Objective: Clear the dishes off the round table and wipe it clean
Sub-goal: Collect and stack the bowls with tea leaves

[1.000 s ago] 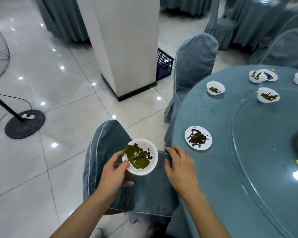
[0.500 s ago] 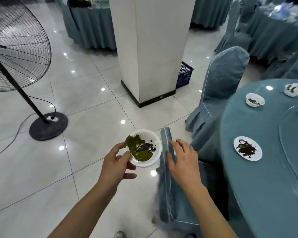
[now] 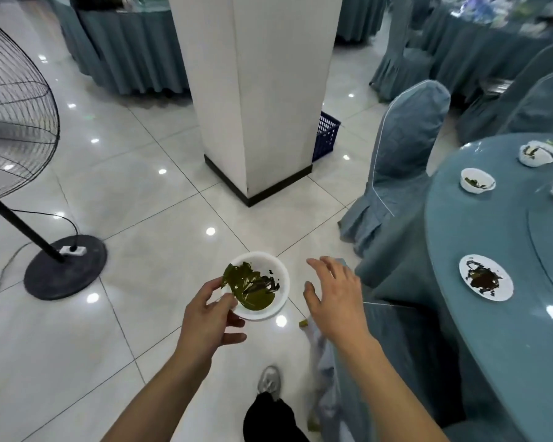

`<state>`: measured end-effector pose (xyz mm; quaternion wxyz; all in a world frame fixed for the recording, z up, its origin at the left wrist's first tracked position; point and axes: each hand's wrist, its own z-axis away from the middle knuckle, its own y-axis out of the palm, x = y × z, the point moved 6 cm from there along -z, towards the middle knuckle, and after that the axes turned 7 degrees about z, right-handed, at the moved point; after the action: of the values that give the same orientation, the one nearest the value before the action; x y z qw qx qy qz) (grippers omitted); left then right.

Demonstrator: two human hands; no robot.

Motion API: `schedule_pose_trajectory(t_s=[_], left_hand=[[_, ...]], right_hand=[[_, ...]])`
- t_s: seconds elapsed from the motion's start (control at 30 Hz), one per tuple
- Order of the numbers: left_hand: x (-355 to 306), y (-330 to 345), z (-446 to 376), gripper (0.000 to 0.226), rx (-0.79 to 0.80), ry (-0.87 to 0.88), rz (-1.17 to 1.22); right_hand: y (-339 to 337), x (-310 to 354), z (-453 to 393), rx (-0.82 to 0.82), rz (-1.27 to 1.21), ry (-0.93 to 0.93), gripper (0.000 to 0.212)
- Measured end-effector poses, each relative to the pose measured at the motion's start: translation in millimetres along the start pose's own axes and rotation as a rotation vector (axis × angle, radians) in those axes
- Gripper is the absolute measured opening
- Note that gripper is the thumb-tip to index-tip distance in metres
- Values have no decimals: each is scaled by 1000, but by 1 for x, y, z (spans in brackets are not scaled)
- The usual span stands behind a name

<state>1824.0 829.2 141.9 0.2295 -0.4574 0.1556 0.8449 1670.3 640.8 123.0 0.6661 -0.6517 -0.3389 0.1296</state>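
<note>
My left hand (image 3: 209,315) pinches the near rim of a white bowl (image 3: 273,274) smeared with green leftovers, held over the tiled floor. My right hand (image 3: 334,296) hovers with spread fingers just right of the bowl, above the top of a covered chair (image 3: 393,362), holding nothing. The round table (image 3: 505,330) with its teal cloth stands to the right. On it lie a white plate (image 3: 486,277) with dark residue and several small white bowls, such as one bowl (image 3: 477,180) near the far edge.
A white pillar (image 3: 259,90) rises ahead, with a blue plastic crate (image 3: 326,135) behind it. A standing fan (image 3: 16,138) and its round base (image 3: 66,266) are at the left. Another covered chair (image 3: 399,161) stands by the table. My shoe (image 3: 268,379) is on the floor below.
My view has turned left, away from the table. My right hand has lifted off the chair back and its fingers have spread. The bowl stays in my left hand.
</note>
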Motion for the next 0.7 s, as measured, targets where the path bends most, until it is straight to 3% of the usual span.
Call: schedule_pose_trajectory(t_s=[0.43,0.7], left_hand=[[-105,111,-164,36,177,36,-138],[-148,216,-241,35,358,9,-182]], right_hand=[[4,-39,-166,-38,-25,217,42],[-14,-102,-240,-116,31,380,40]])
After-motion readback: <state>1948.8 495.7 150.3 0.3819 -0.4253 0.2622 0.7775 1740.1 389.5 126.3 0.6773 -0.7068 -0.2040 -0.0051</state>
